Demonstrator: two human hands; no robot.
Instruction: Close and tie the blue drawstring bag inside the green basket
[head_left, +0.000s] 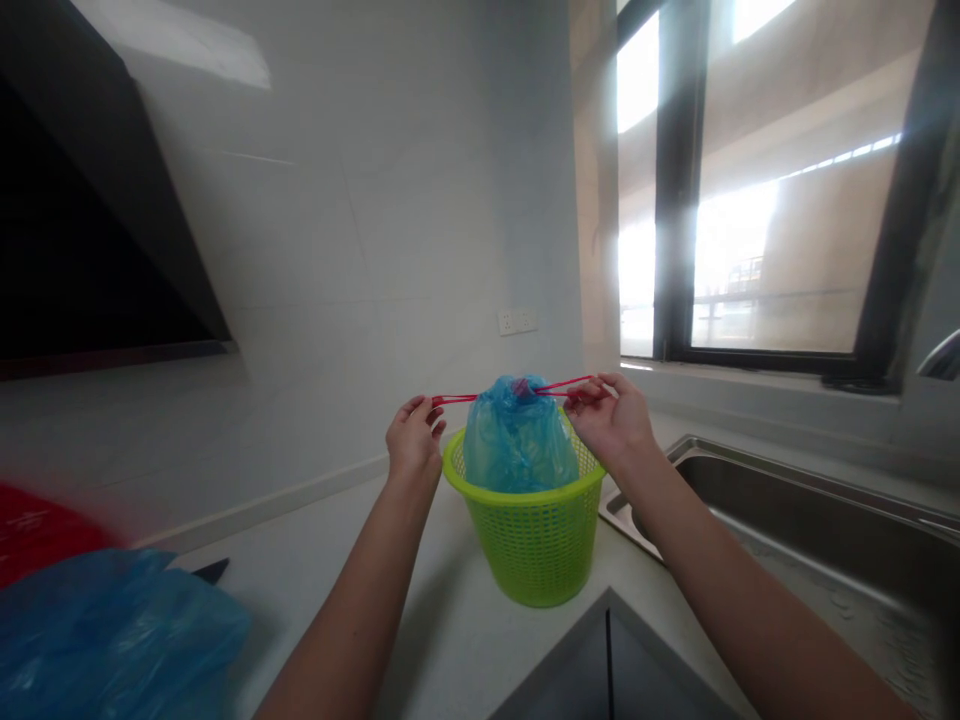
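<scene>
A blue drawstring garbage bag (521, 445) sits inside a lime-green mesh basket (536, 550) on the counter, its top gathered together. My left hand (415, 435) pinches one loop of the red drawstring (455, 399), left of the bag. On the other side, my right hand (611, 415) grips the opposite loop. Both loops are stretched out sideways, and the bag's neck is bunched between them. The contents of the bag cannot be made out.
A steel sink (787, 520) is set into the counter at right, with part of a faucet (941, 357) above. Another blue plastic bag (120, 640) and a blurred red item (37, 530) lie at left. A dark range hood (90, 200) overhangs there. Behind are wall sockets (517, 321) and a window (780, 200).
</scene>
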